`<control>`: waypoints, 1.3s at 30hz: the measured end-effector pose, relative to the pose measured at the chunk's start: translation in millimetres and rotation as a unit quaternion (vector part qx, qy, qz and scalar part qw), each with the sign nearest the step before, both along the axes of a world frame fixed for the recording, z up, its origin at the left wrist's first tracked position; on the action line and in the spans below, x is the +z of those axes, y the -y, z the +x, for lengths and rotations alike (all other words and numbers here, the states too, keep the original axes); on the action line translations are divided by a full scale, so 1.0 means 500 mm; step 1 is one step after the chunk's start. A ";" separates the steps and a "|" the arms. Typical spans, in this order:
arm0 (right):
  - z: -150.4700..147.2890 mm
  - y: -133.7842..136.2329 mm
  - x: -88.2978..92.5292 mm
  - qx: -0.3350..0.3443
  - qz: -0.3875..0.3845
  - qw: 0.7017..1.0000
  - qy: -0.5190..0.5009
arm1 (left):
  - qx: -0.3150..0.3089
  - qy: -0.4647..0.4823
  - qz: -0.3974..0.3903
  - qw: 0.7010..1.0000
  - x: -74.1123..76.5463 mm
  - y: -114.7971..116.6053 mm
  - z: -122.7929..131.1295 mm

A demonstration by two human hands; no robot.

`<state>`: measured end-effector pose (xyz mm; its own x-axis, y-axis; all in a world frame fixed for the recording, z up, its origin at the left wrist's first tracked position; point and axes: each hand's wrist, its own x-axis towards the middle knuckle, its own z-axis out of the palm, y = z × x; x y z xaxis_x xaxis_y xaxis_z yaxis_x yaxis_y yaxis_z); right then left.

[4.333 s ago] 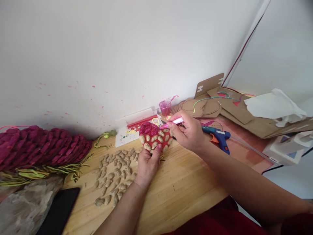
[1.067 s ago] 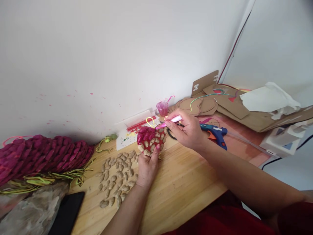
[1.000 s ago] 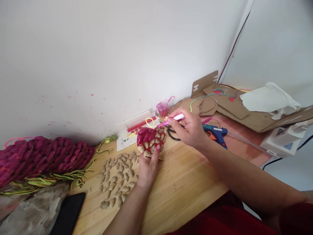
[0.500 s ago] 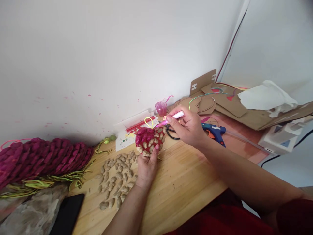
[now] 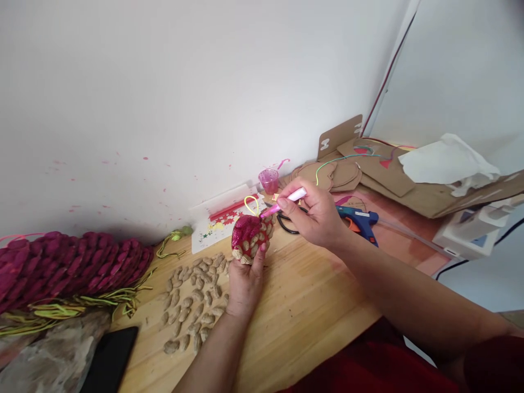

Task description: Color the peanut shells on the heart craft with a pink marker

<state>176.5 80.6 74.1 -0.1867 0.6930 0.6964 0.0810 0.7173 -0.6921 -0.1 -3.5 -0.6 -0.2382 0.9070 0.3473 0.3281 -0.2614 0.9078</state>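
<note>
My left hand (image 5: 244, 281) grips the lower edge of a red heart-shaped ornament (image 5: 250, 236) covered with peanut shells, part of them painted glittery pink, with a yellow loop on top. It is held upright above the wooden table (image 5: 311, 305). My right hand (image 5: 317, 215) pinches a pink-and-white brush pen (image 5: 286, 200), whose pink tip touches the ornament's upper right edge.
Loose peanuts (image 5: 192, 305) lie left of my left hand. A pile of pink painted shells (image 5: 69, 265) sits far left, a black phone (image 5: 108, 357) near the front edge. Behind are a blue glue gun (image 5: 358, 219), black scissors (image 5: 286, 225), a pink cup (image 5: 268, 180), sticker sheets (image 5: 221, 215) and cardboard pieces (image 5: 388, 169).
The ornament has turned so its face points more to the left and looks narrower. The pen tip stays on its upper right edge. The view has shifted slightly.
</note>
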 end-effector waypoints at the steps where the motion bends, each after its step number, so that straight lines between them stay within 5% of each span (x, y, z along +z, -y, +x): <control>1: -0.001 0.001 0.000 0.002 0.002 1.000 0.006 | -0.001 -0.005 0.000 1.000 -0.002 0.000 -0.001; 19: -0.005 -0.004 -0.004 -0.002 -0.011 0.999 -0.046 | -0.022 0.069 0.030 0.997 -0.010 -0.005 -0.002; 39: -0.004 0.003 -0.002 -0.020 0.005 0.999 -0.033 | 0.002 0.030 0.052 0.998 -0.009 -0.008 -0.001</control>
